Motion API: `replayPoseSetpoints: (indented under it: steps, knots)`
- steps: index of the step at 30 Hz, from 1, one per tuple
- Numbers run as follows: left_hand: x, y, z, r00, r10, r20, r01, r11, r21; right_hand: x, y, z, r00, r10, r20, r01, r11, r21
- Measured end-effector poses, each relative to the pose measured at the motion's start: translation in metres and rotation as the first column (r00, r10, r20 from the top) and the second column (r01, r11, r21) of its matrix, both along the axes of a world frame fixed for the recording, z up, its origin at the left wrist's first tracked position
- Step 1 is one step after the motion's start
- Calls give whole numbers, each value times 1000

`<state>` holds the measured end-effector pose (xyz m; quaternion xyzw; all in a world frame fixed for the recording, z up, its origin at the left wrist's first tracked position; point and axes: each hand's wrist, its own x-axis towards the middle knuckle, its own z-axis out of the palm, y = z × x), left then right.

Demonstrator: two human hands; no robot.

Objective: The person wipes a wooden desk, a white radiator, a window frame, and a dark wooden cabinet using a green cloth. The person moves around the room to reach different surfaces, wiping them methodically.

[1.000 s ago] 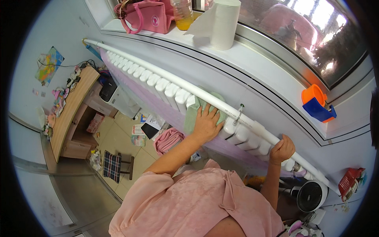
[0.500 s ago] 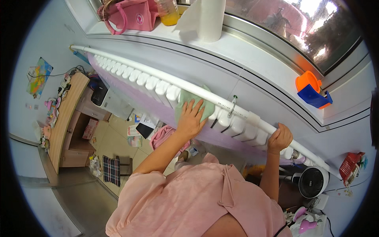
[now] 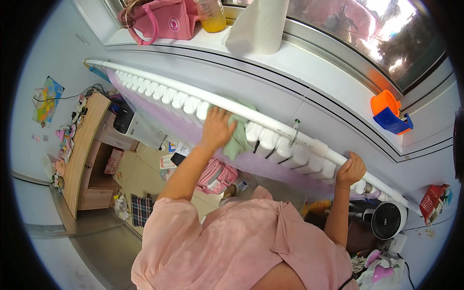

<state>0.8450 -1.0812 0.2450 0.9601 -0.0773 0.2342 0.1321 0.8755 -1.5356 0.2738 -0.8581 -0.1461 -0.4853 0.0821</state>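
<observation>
Brace, spread, then press

The right hand [image 3: 351, 170] is wrapped around the white pipe [image 3: 261, 119], a sensible brace. The left hand [image 3: 217, 128] overlaps the green cloth [image 3: 237, 139] atop the white radiator [image 3: 282, 149]; whether its fingers pinch it, I cannot tell. Spreading the bunched folds under the palm should wipe more evenly.

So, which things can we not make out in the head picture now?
Head view, all:
Soft green cloth: part hidden under the left hand, part behind the round white pipe.
Right hand: palm hidden by its own back.
Clear plastic bottle with yellow liquid: top cut off by the picture's upper edge.
White paper roll: top cut off likewise.
</observation>
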Motion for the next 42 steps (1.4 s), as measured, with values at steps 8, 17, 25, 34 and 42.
replayPoseSetpoints:
  steps: [8,17,25,34,42]
  knots:
    - [-19,15,-4,999,-31,39,35,995,-90,-2,-1,-1,999,-43,-1,43,999,-9]
    - [-19,34,-6,1000,11,25,-11,1000,25,2,-4,-5,998,-53,20,54,998,-20]
    - [-19,60,-1,998,28,49,-25,998,-54,2,-7,-9,997,-69,26,69,997,-29]
    - [0,104,3,985,168,-43,-166,985,52,1,-6,-8,997,-71,-23,70,997,-30]
    - [5,126,10,969,189,-157,-202,977,-72,4,-7,-10,995,-96,-23,95,995,-35]
